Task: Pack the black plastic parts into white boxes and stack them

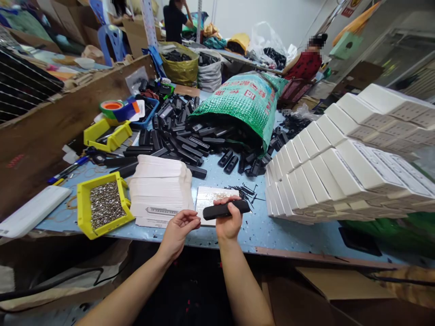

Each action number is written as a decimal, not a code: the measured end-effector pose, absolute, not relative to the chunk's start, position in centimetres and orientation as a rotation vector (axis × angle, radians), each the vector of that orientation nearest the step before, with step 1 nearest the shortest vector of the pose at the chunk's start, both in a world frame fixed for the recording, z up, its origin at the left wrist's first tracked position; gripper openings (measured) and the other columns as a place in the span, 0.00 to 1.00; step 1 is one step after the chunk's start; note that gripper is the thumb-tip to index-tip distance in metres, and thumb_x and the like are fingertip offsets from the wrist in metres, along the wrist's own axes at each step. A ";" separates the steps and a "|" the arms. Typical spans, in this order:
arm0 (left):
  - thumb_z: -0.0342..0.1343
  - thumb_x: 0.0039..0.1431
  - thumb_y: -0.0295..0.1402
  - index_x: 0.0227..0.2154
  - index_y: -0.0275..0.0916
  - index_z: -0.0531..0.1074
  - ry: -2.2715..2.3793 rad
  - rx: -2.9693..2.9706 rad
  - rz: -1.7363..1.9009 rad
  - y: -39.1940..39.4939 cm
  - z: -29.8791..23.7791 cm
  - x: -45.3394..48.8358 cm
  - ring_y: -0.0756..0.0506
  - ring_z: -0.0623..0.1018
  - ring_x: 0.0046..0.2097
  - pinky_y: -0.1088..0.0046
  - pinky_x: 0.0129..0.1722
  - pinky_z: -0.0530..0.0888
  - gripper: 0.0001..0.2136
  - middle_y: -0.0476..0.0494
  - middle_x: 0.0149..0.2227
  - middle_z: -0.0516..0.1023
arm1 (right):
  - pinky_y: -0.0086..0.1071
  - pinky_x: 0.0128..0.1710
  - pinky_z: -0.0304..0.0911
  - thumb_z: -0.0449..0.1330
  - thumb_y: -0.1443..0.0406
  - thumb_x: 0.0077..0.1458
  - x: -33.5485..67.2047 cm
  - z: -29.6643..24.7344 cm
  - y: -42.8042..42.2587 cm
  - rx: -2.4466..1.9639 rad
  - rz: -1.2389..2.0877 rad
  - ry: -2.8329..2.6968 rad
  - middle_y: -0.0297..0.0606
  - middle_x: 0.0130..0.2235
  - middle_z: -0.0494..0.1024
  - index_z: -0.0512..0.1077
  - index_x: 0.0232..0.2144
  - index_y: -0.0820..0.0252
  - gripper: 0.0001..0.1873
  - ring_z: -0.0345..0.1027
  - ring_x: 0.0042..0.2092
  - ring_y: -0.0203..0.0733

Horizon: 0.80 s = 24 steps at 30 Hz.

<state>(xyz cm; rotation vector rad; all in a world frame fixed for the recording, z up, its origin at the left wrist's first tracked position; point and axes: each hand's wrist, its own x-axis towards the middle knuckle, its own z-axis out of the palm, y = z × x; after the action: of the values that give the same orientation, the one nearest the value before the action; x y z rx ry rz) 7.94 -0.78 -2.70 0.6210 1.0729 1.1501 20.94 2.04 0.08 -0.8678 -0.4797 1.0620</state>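
Black case: lower centre, over bench edge.
Right hand: grip holding the case.
Left hand: grip narrow, empty.

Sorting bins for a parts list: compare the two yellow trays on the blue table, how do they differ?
The near yellow tray is heaped with small silvery metal pieces; the far yellow tray shows none and looks almost bare. The near one sits at the table edge beside the white card stack; the far one lies by the tape roll. Both are yellow open-topped plastic.
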 end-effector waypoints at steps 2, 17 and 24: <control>0.69 0.41 0.32 0.34 0.38 0.70 1.046 0.615 1.165 -0.9 -2.5 8.0 0.53 0.75 0.29 0.77 0.34 0.72 0.17 0.53 0.27 0.77 | 0.39 0.36 0.68 0.58 0.64 0.45 20.2 0.0 2.2 -0.883 1.049 -0.394 0.28 0.26 0.69 0.63 0.29 0.55 0.07 0.68 0.28 0.37; 0.60 0.52 0.37 0.37 0.39 0.67 1.321 1.384 1.101 -1.1 -4.8 5.9 0.43 0.78 0.41 0.62 0.44 0.75 0.12 0.42 0.38 0.77 | 0.40 0.36 0.69 0.58 0.64 0.45 20.2 -1.3 1.5 -0.941 0.995 -0.386 0.26 0.22 0.69 0.63 0.27 0.57 0.06 0.67 0.25 0.35; 0.58 0.52 0.29 0.51 0.39 0.67 1.542 2.501 0.328 1.3 -6.4 -3.7 0.34 0.69 0.55 0.52 0.54 0.63 0.21 0.33 0.53 0.71 | 0.34 0.26 0.65 0.63 0.60 0.42 23.9 -5.7 3.5 -1.167 1.020 -1.097 0.31 0.19 0.71 0.66 0.23 0.58 0.10 0.67 0.22 0.39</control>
<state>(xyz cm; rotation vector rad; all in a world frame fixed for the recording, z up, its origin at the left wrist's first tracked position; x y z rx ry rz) -3.74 1.25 -6.38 2.5009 1.5418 0.3276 23.86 3.45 -5.71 -1.1668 -1.0970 1.0205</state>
